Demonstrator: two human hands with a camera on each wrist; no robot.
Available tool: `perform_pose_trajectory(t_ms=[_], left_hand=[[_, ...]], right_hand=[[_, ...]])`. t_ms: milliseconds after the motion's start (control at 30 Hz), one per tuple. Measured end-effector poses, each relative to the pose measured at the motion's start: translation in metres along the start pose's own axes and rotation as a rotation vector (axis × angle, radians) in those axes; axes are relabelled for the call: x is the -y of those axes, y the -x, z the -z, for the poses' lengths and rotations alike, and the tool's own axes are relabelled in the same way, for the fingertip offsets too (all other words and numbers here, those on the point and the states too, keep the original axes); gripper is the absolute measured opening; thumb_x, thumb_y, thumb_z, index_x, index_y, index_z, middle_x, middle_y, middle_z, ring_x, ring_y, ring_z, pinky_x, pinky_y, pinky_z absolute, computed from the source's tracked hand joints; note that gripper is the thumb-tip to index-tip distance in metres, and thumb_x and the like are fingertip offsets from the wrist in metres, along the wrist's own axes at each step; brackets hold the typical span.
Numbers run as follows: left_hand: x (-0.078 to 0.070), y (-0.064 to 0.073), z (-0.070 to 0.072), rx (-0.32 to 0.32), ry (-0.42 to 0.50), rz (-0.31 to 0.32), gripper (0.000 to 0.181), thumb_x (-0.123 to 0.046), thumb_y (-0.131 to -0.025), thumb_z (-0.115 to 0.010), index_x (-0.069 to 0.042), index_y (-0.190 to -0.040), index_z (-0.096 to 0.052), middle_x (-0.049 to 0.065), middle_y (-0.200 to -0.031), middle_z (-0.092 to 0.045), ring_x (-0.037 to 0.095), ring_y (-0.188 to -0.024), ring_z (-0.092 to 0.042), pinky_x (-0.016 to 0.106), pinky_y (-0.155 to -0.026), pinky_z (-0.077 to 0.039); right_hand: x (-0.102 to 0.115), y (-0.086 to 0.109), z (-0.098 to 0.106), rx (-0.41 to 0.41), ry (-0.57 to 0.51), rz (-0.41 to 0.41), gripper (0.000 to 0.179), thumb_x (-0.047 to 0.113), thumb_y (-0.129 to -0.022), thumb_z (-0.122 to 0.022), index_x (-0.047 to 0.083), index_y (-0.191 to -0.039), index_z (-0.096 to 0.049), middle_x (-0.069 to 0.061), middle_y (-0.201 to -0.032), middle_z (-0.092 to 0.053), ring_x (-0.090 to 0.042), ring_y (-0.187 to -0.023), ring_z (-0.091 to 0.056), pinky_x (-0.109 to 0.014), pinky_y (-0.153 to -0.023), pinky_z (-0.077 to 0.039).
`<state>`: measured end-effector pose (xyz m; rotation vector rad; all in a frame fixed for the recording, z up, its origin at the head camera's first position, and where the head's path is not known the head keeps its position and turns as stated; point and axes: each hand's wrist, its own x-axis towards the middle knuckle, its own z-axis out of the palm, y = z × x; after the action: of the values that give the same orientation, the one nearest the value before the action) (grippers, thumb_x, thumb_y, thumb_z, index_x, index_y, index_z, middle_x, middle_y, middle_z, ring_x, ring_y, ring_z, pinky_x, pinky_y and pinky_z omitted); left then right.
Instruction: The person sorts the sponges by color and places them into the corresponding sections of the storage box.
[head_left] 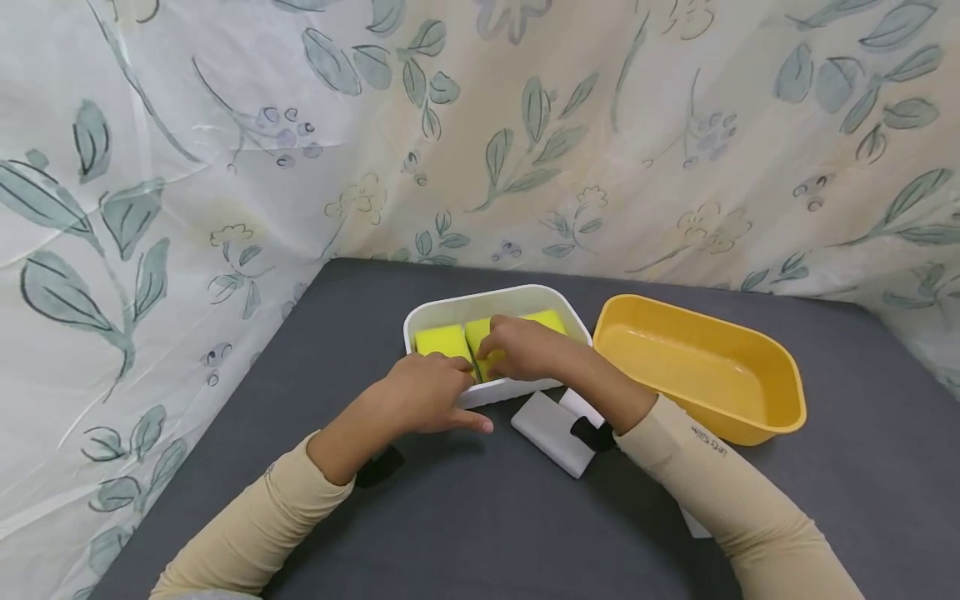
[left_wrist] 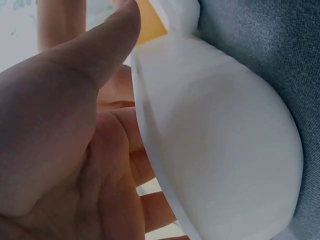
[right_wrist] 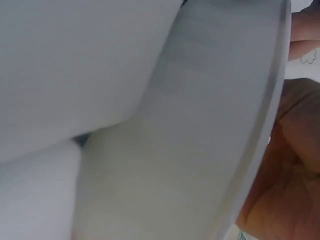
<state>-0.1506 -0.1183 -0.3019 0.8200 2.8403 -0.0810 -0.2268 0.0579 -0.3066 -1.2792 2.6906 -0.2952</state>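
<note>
Your left hand (head_left: pixel 429 393) is released, thumb straight, fingers over the near rim of the white rounded plastic tub (head_left: pixel 510 389), at the yellow rectangular foam sponge (head_left: pixel 440 340) inside. Your right hand (head_left: pixel 528 346) bends its fingers over a second yellow sponge (head_left: pixel 477 332); whether they grasp it, you cannot tell. Right of them sits an orange-yellow plastic tray (head_left: pixel 701 362).

The head view looks down at the white oblong plastic tub (head_left: pixel 517 388), whose outer wall (left_wrist: pixel 225 145) both wrist views share close-up.

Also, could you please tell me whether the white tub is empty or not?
Not empty: in the head view, yellow sponges sit inside the white tub, partly hidden by the right hand.
</note>
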Motion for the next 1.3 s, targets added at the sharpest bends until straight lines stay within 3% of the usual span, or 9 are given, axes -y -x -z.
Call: perform_pose_trajectory(t_ms=[167,300,533,733,833,900,1067,1200,1300], left_hand=[[-0.003,0.001,-0.002,0.014,0.017,0.010,0.065,-0.066,-0.084,-0.067,-0.014,-0.123,-0.071,0.003,-0.135,-0.061,0.021,-0.106,-0.062,0.037,-0.085,-0.051],[-0.003,0.002,-0.003,0.018,0.034,0.026,0.067,-0.065,-0.084,-0.069,-0.014,-0.126,-0.069,0.004,-0.140,-0.058,0.022,-0.117,-0.060,0.041,-0.093,-0.049],[-0.010,0.001,-0.006,0.008,0.044,-0.012,0.060,-0.059,-0.085,-0.072,-0.014,-0.125,-0.068,0.003,-0.138,-0.058,0.022,-0.116,-0.058,0.042,-0.092,-0.048],[-0.009,0.008,-0.004,-0.020,0.048,-0.034,0.059,-0.053,-0.086,-0.075,-0.012,-0.128,-0.065,0.005,-0.134,-0.060,0.022,-0.111,-0.059,0.043,-0.089,-0.049],[-0.010,0.013,-0.003,-0.093,0.021,-0.079,0.062,-0.050,-0.088,-0.075,-0.010,-0.133,-0.061,0.006,-0.134,-0.060,0.024,-0.112,-0.059,0.043,-0.090,-0.049],[-0.014,0.015,-0.002,-0.185,0.011,-0.146,0.063,-0.047,-0.088,-0.075,-0.008,-0.135,-0.060,0.008,-0.132,-0.061,0.027,-0.114,-0.059,0.044,-0.092,-0.048],[-0.042,0.010,-0.007,-0.403,0.013,-0.331,0.051,-0.041,-0.091,-0.074,-0.012,-0.132,-0.064,0.006,-0.120,-0.064,0.025,-0.106,-0.057,0.039,-0.088,-0.048],[-0.070,0.000,-0.023,-0.422,-0.026,-0.386,0.049,-0.046,-0.094,-0.068,-0.015,-0.131,-0.065,0.004,-0.123,-0.062,0.022,-0.106,-0.057,0.035,-0.090,-0.048],[-0.086,-0.007,-0.035,-0.408,-0.075,-0.353,0.052,-0.053,-0.094,-0.064,-0.016,-0.131,-0.064,0.005,-0.129,-0.060,0.022,-0.110,-0.057,0.035,-0.092,-0.047]], right_hand=[[-0.007,0.006,0.000,0.019,-0.069,0.074,0.026,-0.001,-0.094,-0.065,0.004,-0.118,-0.074,-0.017,-0.130,-0.059,-0.030,-0.116,-0.059,-0.037,-0.095,-0.049],[-0.014,0.023,0.010,-0.063,-0.120,0.107,0.032,-0.008,-0.096,-0.056,0.000,-0.125,-0.067,-0.014,-0.125,-0.065,-0.028,-0.116,-0.060,-0.041,-0.097,-0.047],[-0.032,0.109,0.020,-0.305,-0.011,-0.017,0.029,-0.007,-0.094,-0.060,0.003,-0.119,-0.070,-0.010,-0.113,-0.068,-0.022,-0.089,-0.062,-0.038,-0.078,-0.053],[-0.046,0.194,0.019,-0.428,0.132,-0.181,0.031,-0.003,-0.086,-0.074,0.005,-0.115,-0.072,-0.011,-0.111,-0.070,-0.028,-0.096,-0.066,-0.048,-0.080,-0.054],[-0.055,0.228,0.021,-0.449,0.191,-0.269,0.032,-0.002,-0.083,-0.077,0.004,-0.114,-0.072,-0.014,-0.109,-0.070,-0.032,-0.094,-0.065,-0.052,-0.077,-0.053],[-0.060,0.245,0.022,-0.431,0.220,-0.334,0.032,0.001,-0.083,-0.078,0.004,-0.114,-0.072,-0.015,-0.108,-0.070,-0.033,-0.092,-0.065,-0.054,-0.075,-0.053],[-0.072,0.274,0.022,-0.341,0.211,-0.392,0.029,0.003,-0.083,-0.079,0.003,-0.112,-0.074,-0.014,-0.106,-0.070,-0.033,-0.091,-0.065,-0.053,-0.075,-0.053],[-0.077,0.285,0.015,-0.289,0.180,-0.383,0.023,0.003,-0.082,-0.080,0.004,-0.105,-0.076,-0.009,-0.102,-0.071,-0.031,-0.091,-0.066,-0.050,-0.076,-0.054],[-0.079,0.292,0.008,-0.291,0.166,-0.373,0.020,0.002,-0.082,-0.080,0.005,-0.101,-0.077,-0.007,-0.100,-0.072,-0.030,-0.090,-0.067,-0.049,-0.075,-0.054]])
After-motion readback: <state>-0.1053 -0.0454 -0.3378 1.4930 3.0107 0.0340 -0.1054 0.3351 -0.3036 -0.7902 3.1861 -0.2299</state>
